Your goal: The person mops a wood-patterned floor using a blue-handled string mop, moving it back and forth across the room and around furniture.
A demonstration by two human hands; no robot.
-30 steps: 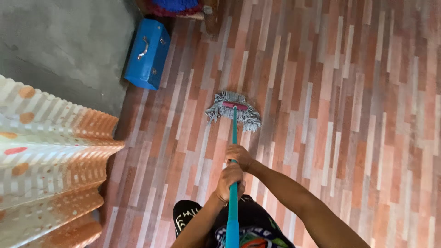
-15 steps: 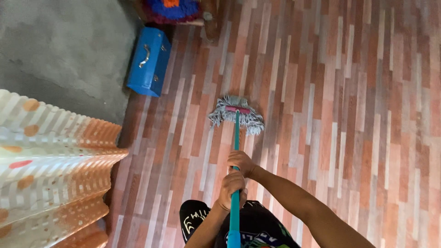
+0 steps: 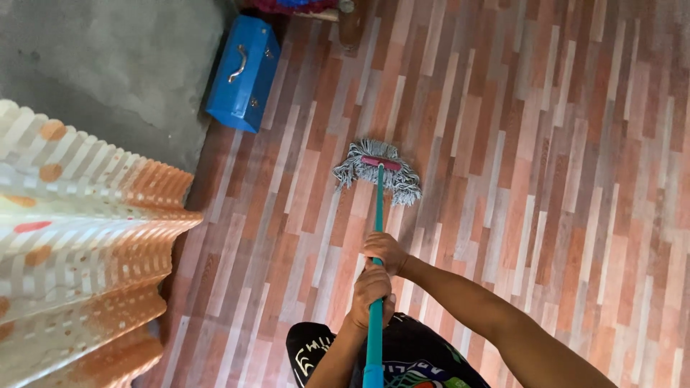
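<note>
Both my hands grip the teal handle (image 3: 377, 205) of a string mop. My right hand (image 3: 385, 251) is the upper one, further down the pole toward the head. My left hand (image 3: 370, 292) holds just behind it, closer to my body. The grey string mop head (image 3: 377, 169), with a red clamp, rests flat on the striped wood-pattern floor (image 3: 546, 179) ahead of me. My dark printed clothing (image 3: 402, 356) shows at the bottom edge.
A blue metal box (image 3: 244, 73) with a handle lies on the floor at the upper left, beside a grey concrete wall (image 3: 108, 65). A pleated orange-and-white curtain (image 3: 79, 244) hangs at the left. Some furniture with coloured cloth sits at the top edge.
The mop head has slid a little forward and to the right across the floor, and my hands have followed with the handle. The view has shifted slightly.
</note>
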